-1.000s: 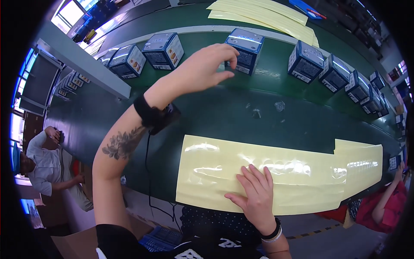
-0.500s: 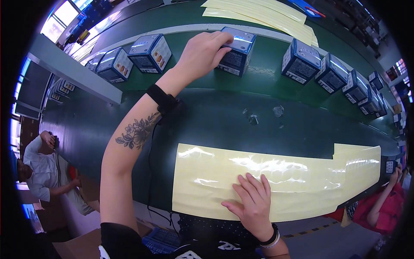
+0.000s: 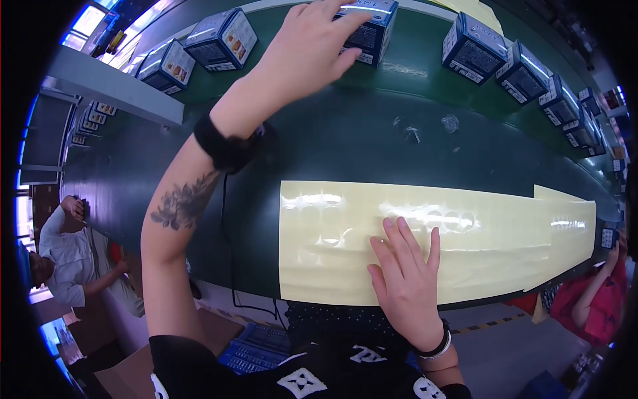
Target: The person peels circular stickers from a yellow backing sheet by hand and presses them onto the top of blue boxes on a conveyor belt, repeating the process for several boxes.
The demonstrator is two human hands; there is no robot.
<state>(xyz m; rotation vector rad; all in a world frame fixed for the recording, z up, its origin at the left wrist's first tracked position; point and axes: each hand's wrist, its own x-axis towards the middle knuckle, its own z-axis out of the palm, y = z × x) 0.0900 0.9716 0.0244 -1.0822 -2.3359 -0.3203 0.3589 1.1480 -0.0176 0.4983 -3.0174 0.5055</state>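
Working area: dark green surface (image 3: 319, 146), spanning most of the view. Along its near side, yellow sheet (image 3: 492, 266), laid lengthwise, lightly creased, glossy round patches near the middle. Across the far side, other boxes (image 3: 474, 50) in a row, blue, with gaps between. Within the same row, directly at the left hand (image 3: 337, 38): box (image 3: 379, 36), upright, top partly cut off by the view.

Left hand: reaching well forward, fingers over the left part of the box, thumb apart and lower, at the near face. Cannot tell whether gripping or only resting. Right hand (image 3: 409, 276): palm down on the sheet, fingers spread, nothing grasped.

Handling: steady the box with even, light pressure; avoid a one-sided push, likely to tip or twist it out of line. Press without denting the faces. Keep the right palm flat as an anchor, to stop the sheet sliding or curling.

Smallest: clear scraps (image 3: 450, 123), between row and sheet, best kept off both.
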